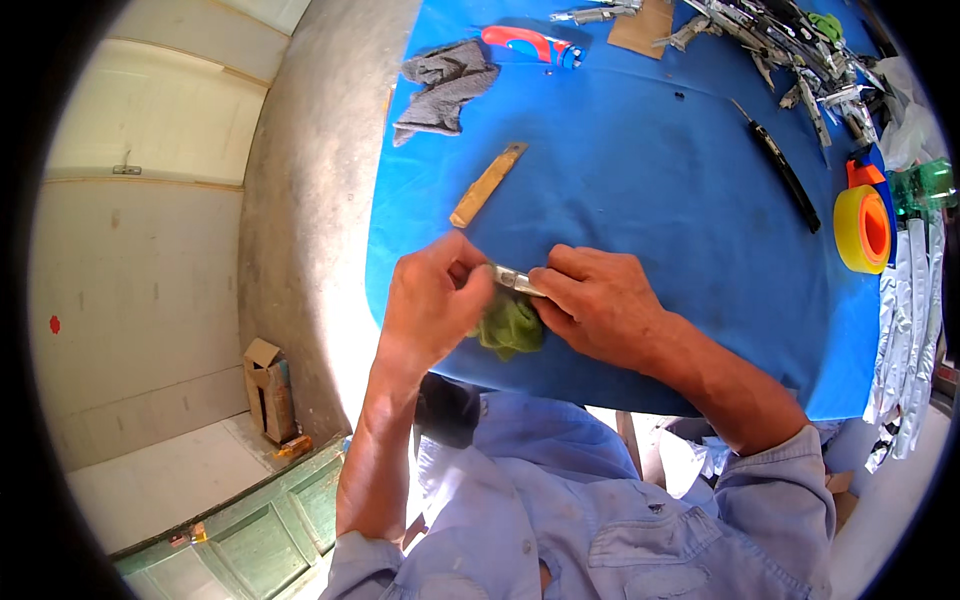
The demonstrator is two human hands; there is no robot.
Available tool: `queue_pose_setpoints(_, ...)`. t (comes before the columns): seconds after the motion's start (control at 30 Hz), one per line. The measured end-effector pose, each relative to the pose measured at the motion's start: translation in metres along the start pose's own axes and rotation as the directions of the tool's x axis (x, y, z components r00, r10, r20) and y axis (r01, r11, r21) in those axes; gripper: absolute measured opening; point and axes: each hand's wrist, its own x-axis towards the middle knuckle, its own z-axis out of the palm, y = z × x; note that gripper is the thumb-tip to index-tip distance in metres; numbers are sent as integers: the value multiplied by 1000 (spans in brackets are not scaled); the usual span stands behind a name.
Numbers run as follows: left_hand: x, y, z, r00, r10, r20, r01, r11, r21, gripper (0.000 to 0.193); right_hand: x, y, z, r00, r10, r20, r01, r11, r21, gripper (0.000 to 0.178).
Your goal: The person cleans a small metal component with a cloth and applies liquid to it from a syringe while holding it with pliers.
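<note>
I see the metal piece (514, 279) between both hands over the counter (640, 180), its long axis sloping down rightward. The right hand (600, 305) pinches its lower end; the left hand (430, 300) grips the cloth (512, 328) by its upper end.

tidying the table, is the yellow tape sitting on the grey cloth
No, the yellow tape is at the picture's right, while the grey cloth lies at upper left.

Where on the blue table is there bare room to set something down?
The widest free patch lies between the tan strip and thin black tool; another lies between the right hand and yellow tape roll. Crowding is worst at the far right corner, around the heaped metal pieces.
</note>
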Motion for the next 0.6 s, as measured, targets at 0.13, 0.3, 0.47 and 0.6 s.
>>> queue_pose_setpoints(0.13,6,1,-6,999,-36,23,36,999,-16,6,0,0,-2,1000,-10,4,10,1000,-23,10)
queue_pose_setpoints(0.3,-3,-6,8,999,40,4,-40,992,-117,6,0,1,1,1000,-18,-19,18,1000,-6,11)
queue_pose_setpoints(0.47,-1,-3,0,1000,-2,16,3,997,-72,7,0,0,0,1000,-12,0,12,1000,-20,11)
queue_pose_setpoints(0.6,0,2,-4,1000,-19,2,19,1000,-5,7,-1,-1,-2,1000,-12,-4,12,999,-30,10)
